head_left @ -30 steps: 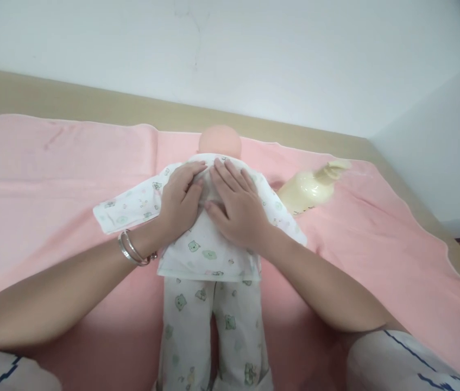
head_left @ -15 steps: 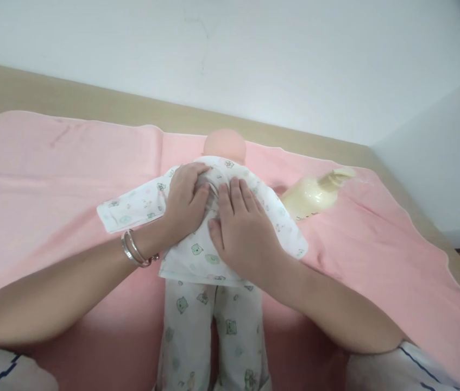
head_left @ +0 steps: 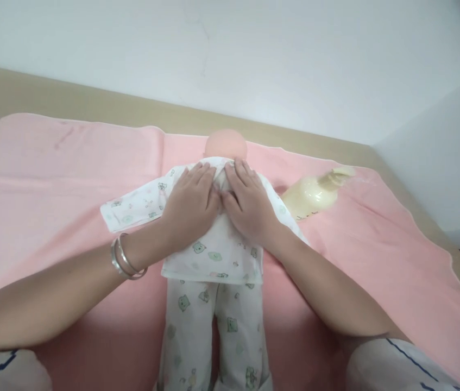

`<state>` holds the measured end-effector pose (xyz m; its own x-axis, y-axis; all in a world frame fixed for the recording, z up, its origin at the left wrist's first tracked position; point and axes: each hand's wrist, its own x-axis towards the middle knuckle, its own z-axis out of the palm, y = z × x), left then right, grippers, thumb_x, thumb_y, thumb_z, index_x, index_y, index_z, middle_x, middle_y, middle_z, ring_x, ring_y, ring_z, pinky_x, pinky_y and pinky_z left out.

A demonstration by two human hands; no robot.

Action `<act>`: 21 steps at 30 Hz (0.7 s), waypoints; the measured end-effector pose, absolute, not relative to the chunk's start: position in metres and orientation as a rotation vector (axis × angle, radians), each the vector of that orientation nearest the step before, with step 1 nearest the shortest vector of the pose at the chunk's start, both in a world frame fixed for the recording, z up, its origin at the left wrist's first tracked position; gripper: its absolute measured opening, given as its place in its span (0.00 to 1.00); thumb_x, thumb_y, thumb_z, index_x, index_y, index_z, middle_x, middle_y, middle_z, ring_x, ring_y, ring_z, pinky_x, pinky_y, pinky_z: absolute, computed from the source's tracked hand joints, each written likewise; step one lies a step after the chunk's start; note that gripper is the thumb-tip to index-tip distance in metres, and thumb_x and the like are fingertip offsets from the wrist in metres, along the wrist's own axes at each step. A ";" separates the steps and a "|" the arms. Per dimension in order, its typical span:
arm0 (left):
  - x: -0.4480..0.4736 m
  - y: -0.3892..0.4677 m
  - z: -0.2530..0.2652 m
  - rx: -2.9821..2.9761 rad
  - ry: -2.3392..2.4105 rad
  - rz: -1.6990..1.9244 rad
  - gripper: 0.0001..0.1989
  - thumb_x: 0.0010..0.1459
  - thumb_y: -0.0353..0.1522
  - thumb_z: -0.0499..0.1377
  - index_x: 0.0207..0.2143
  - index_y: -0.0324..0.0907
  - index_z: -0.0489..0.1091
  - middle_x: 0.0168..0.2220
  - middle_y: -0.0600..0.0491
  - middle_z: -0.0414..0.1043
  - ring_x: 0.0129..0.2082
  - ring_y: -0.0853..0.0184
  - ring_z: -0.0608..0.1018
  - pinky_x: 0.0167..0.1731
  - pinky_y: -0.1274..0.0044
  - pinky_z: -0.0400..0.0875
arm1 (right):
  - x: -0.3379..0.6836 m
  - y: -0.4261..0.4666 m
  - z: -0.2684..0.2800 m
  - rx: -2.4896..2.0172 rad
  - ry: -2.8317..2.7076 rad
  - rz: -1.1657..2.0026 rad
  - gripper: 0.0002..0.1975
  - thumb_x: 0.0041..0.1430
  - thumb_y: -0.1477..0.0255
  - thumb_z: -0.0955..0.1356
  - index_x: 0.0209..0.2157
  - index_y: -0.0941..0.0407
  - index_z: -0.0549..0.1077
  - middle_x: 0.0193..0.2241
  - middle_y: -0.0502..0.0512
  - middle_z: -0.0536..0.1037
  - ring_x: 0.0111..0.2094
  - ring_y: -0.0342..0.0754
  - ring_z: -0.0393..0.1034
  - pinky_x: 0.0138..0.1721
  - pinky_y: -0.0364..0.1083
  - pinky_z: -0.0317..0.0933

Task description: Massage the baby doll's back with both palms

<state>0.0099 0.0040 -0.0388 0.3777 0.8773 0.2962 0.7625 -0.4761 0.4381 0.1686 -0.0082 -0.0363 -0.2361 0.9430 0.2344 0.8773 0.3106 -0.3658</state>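
Observation:
A baby doll [head_left: 226, 144] lies stretched out on a pink blanket, its bald head at the far end. It wears a white printed shirt [head_left: 213, 263] and matching trousers [head_left: 191, 326]. My left hand [head_left: 193, 203] rests flat on the left half of the shirt's upper part, fingers extended toward the head. On the right half, my right hand [head_left: 250, 203] lies flat in the same way, its thumb close to the left one. Both palms touch the cloth and grip nothing. The doll's face is hidden, and its right-side sleeve is partly covered by my arm.
Right of the doll, a pale yellow pump bottle [head_left: 313, 196] lies on its side. The pink blanket [head_left: 70, 163] covers a tan surface [head_left: 132, 108] that meets a white wall [head_left: 254, 65] at the back. Silver bangles [head_left: 126, 258] circle my left wrist.
My right hand has shifted up the shirt toward the doll's head. My left hand has turned flatter with straighter fingers, and both hands now lie level, side by side.

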 end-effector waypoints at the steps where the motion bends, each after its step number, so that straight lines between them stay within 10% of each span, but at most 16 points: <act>1: 0.011 -0.003 -0.036 2.458 1.452 0.706 0.29 0.69 0.33 0.40 0.65 0.24 0.60 0.68 0.35 0.60 0.71 0.52 0.59 0.70 0.56 0.55 | 0.171 -0.005 -0.037 -1.637 -2.157 0.233 0.32 0.69 0.67 0.54 0.70 0.65 0.55 0.73 0.64 0.50 0.75 0.57 0.38 0.73 0.63 0.40; 21: 0.006 0.013 -0.029 2.379 1.523 0.546 0.31 0.69 0.38 0.41 0.65 0.24 0.58 0.69 0.32 0.55 0.71 0.48 0.57 0.69 0.54 0.55 | 0.162 -0.027 -0.020 -1.706 -2.245 0.144 0.30 0.71 0.67 0.56 0.66 0.73 0.61 0.67 0.71 0.63 0.70 0.61 0.54 0.70 0.59 0.53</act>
